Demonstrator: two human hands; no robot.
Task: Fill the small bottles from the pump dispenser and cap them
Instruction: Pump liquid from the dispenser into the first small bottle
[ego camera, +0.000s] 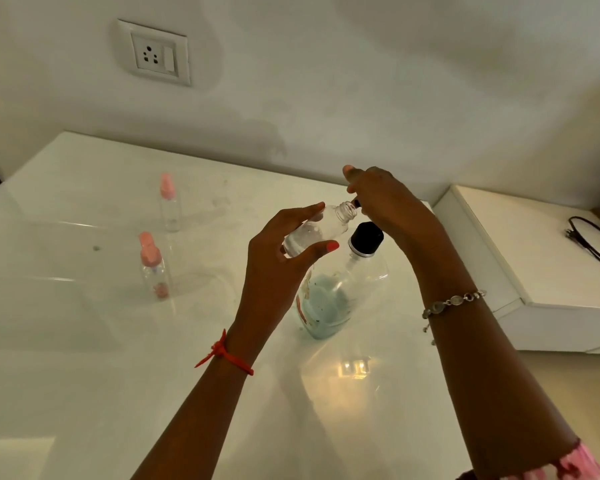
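Two hands work together at the pump. The left hand point(278, 258) grips a small clear plastic bottle point(321, 230) between thumb and curled fingers, holding it tilted in the air with its open threaded neck just beside the dark nozzle point(355, 202). The right hand point(385, 199) curls down over the pump head and hides most of it, so how it is pressed cannot be told. Below stands the large clear pump dispenser point(340, 289) with a black collar and pale blue liquid low inside, on the glossy white table point(84, 341).

Filling of this bottle looks under way. Its level is hard to read, and it has no cap yet. Well to the left stand two small clear bottles with pink caps, one farther point(168, 206) and one nearer point(153, 268). Both are capped, though whether they are filled is unclear.
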